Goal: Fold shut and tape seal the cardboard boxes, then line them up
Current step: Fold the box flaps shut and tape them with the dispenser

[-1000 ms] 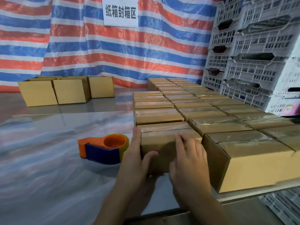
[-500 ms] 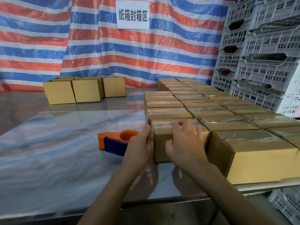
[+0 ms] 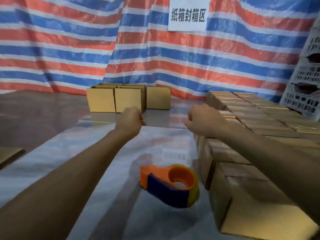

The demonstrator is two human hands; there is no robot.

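Cardboard, one flat piece (image 3: 10,155), lies at the near left edge of the glossy table (image 3: 52,149), where we look down along two bare arms stretched out over the surface. Behind it all hangs a tarp (image 3: 69,49) striped red, blue and white. The left hand (image 3: 130,118) hovers above the table with its fingers curled into the palm, gripping nothing. Just beyond it in our view, the far boxes (image 3: 102,101) stand in a tight cluster at the far side of the table, and their tops look open. Between the forearms, near us, the tape dispenser (image 3: 170,186), orange and dark blue with its roll mounted, rests on the table just left of the closest carton. Above, a white sign (image 3: 188,14) with printed characters is fixed to the tarp. The right hand (image 3: 204,118) is likewise curled and holds nothing, poised over the left edge of the closed boxes (image 3: 259,118), which run in packed rows from near right to far right. We cannot make out their tape clearly through the blur. Pale plastic crates (image 3: 304,94) rise at the far right edge.
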